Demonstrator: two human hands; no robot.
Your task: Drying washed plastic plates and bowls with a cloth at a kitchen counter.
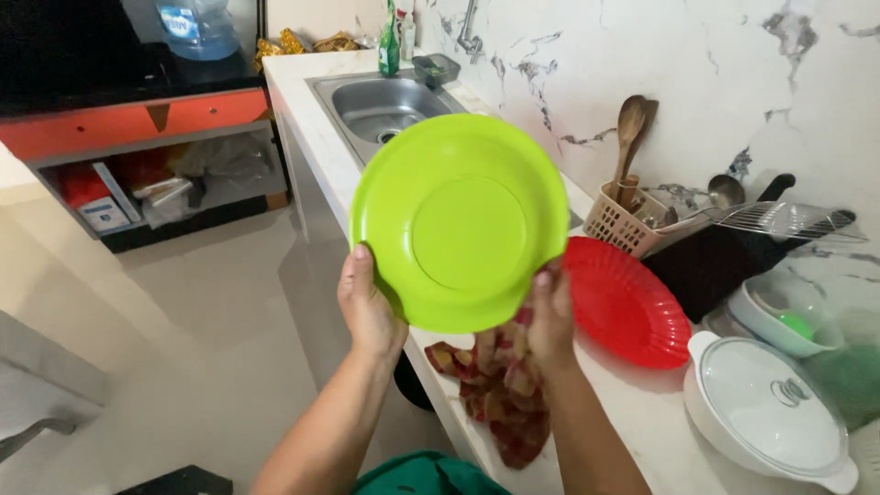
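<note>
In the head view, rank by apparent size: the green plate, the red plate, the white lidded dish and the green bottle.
1. Green plate, largest, though held nearest the camera.
2. Red plate and white lidded dish: look alike, both partly hidden or cropped, so unranked.
3. Green bottle, smallest, farthest away.

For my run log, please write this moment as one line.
left hand: holds green plate rim | right hand: cloth against plate | red plate: on counter

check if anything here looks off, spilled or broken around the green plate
Nothing looks spilled or broken. The green plate is held upright, underside to the camera, by the left hand and the right hand, which also grips a red patterned cloth that hangs over the counter edge.
</note>
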